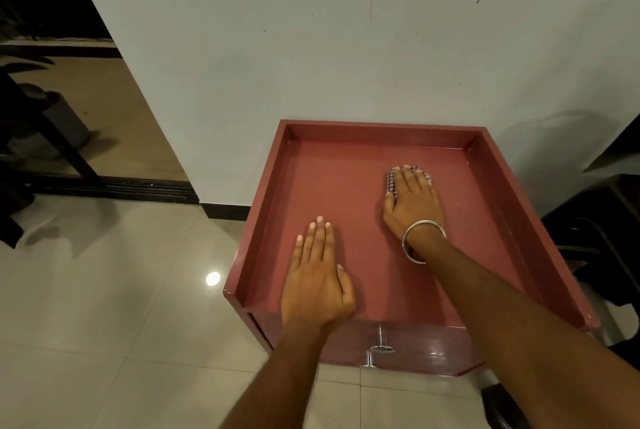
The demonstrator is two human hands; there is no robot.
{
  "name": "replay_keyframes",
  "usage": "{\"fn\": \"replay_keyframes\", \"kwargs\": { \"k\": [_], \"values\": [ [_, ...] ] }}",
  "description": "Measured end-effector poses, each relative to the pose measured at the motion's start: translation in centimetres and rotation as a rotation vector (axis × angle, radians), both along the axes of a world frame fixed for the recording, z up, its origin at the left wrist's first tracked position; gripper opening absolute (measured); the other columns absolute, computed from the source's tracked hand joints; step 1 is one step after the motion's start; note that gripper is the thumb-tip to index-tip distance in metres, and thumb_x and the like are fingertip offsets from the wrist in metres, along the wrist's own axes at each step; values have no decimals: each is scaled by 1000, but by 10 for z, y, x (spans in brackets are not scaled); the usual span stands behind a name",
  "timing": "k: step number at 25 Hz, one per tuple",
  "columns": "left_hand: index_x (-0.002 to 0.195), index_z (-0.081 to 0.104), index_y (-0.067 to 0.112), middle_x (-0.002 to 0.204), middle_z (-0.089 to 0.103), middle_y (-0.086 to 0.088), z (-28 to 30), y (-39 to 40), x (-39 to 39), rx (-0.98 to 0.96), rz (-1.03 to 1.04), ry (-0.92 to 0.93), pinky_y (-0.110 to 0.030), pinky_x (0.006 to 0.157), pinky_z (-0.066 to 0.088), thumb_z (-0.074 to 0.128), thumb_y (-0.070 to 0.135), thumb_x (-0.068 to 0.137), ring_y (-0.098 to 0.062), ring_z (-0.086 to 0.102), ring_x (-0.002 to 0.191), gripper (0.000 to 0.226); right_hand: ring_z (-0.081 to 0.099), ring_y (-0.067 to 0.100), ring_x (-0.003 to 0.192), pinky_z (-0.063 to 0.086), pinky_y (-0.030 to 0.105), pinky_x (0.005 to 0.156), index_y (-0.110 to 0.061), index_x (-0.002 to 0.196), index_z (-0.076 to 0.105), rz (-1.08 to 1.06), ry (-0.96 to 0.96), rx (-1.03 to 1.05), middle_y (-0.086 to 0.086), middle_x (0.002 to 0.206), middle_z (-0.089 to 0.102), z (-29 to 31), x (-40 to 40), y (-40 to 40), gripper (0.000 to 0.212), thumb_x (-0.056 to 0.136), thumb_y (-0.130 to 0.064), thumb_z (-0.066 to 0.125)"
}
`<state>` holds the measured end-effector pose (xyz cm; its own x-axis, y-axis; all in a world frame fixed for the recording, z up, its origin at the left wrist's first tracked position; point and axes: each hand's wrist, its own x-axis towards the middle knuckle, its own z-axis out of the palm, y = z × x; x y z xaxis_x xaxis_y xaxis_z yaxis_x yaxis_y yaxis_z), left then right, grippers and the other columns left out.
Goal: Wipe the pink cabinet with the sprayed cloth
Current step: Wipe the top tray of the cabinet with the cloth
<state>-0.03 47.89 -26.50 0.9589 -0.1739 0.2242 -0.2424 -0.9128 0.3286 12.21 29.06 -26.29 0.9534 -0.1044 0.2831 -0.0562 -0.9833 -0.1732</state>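
The pink cabinet stands against a pale wall, its top a shallow tray with a raised rim on three sides. My right hand, with a metal bangle on the wrist, lies flat on a checked cloth in the right half of the top; only the cloth's edges show past my fingers. My left hand rests palm down on the bare top near the front left, fingers together, holding nothing.
Two metal drawer handles stick out of the cabinet front below my left wrist. A tiled floor spreads to the left. A dark doorway with a sliding track is far left. Dark furniture stands close on the right.
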Motion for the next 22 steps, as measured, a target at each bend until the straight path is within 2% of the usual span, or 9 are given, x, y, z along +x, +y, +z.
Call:
{"fn": "replay_keyframes", "kwargs": {
  "k": [5,8,12,16,19,22],
  "values": [
    [152,14,6,161,7,-7,-1,-1,1,2,8,-16,-37,122,4,17,32,85,-15,0,149,73,17,28,145,4,42,121,-10,146,29,-103,39,19,10,155,27,-2,12,6,69,82,-36,23],
    [152,15,6,161,9,-7,-1,-1,1,-1,7,-22,-37,122,4,19,32,85,-16,2,149,72,14,27,146,3,42,121,-12,148,27,-27,57,22,8,156,24,-1,15,24,68,84,-35,23],
    [152,16,6,161,10,-7,-1,-1,1,-20,7,-24,-37,122,6,21,32,85,-16,4,149,72,20,25,144,8,40,121,-14,147,30,66,38,-15,7,154,30,-2,20,20,62,88,-34,30],
    [153,11,7,161,5,-6,0,1,0,-29,-1,1,-37,122,4,18,34,85,-15,0,149,73,24,27,143,10,42,120,-11,145,34,-4,35,-5,10,152,34,-1,34,-8,69,81,-36,25],
    [153,10,7,162,3,-6,0,1,1,-11,-1,4,-37,122,3,17,35,85,-15,-2,149,74,18,29,144,6,42,121,-11,146,30,-72,81,4,10,154,28,0,39,0,72,80,-36,23],
    [153,10,7,162,2,-6,0,0,0,-5,-2,7,-37,122,3,18,35,85,-15,-4,149,73,15,28,145,3,42,121,-12,147,28,-10,83,12,8,156,25,0,42,21,70,81,-36,22]
  ]
}}
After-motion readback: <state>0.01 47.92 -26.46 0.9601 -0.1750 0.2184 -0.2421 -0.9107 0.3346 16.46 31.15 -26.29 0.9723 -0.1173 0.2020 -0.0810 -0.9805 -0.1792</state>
